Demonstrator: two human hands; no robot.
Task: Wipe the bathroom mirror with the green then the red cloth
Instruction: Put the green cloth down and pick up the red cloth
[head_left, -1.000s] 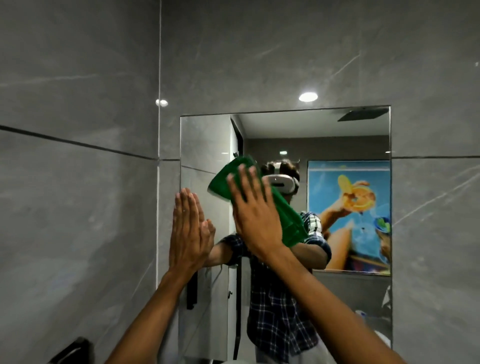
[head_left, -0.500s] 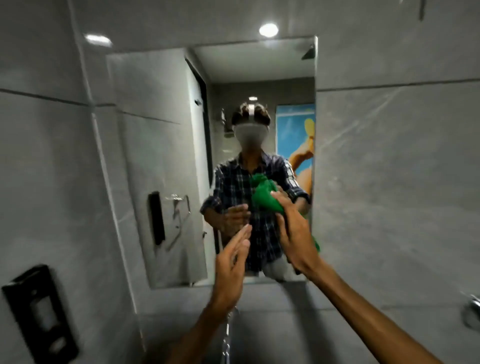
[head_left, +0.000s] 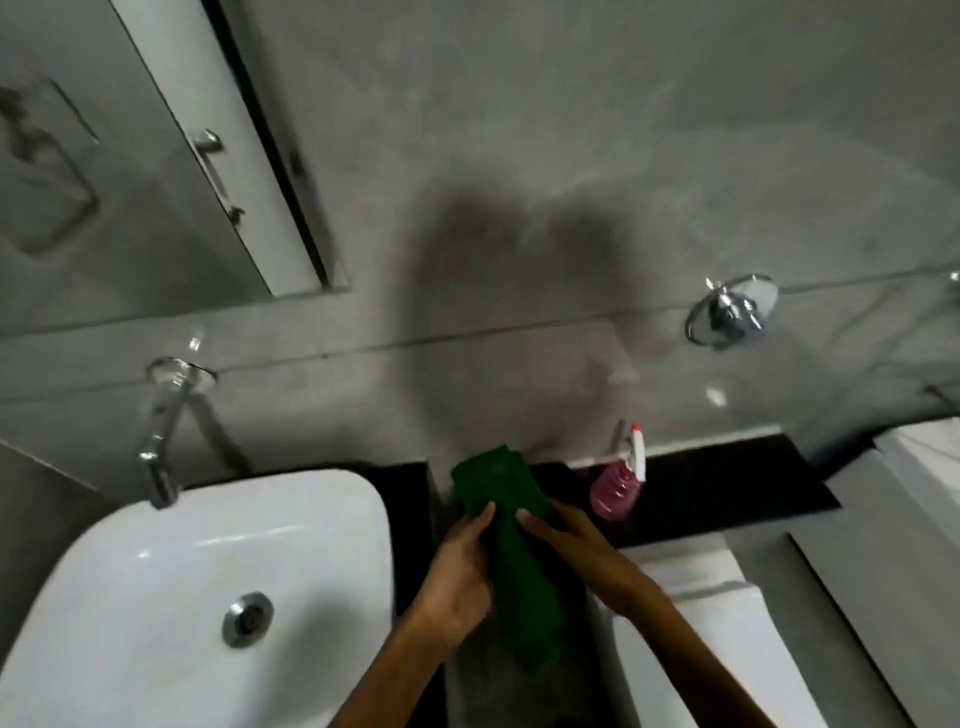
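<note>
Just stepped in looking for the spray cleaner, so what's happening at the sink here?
A person is holding a dark green cloth in both hands, the left hand and right hand each with a grip on it, low over the black counter to the right of the white basin. The mirror is up and to the left, out of their hands' reach for now. A pink spray bottle stands on the counter beside the right hand. No red cloth is visible.
</note>
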